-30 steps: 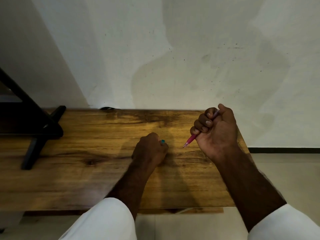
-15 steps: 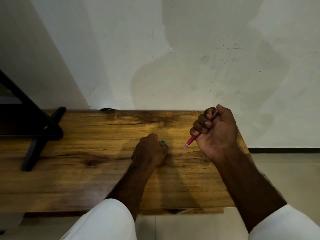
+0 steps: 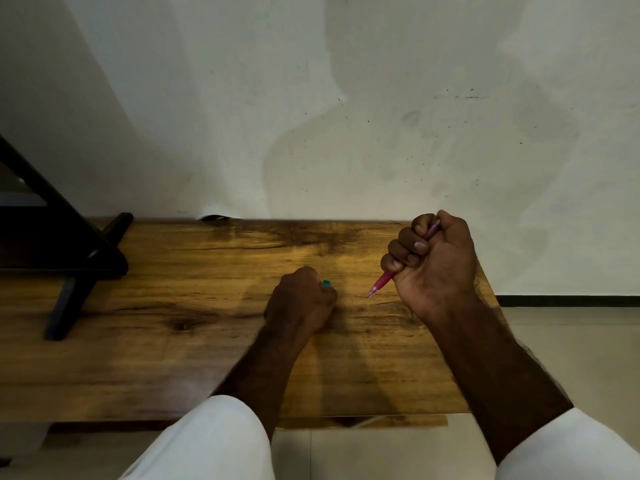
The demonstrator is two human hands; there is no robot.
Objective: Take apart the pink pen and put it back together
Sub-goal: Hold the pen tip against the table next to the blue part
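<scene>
Two hands work over the wooden table (image 3: 173,306): the left hand (image 3: 299,301) seems to rest on the wood near its middle, fingers curled round a small teal piece (image 3: 326,283) that pokes out at the fist's 1 o'clock. At 3 o'clock from it and apart, the right hand (image 3: 434,268) is fisted round the pink pen (image 3: 382,281), tip aimed at 8 o'clock just above the wood. My guess is the pen is partly apart with the teal bit off it, though I cannot tell which part it is; the next move needs the hands brought together and the fist traded for a fingertip hold.
</scene>
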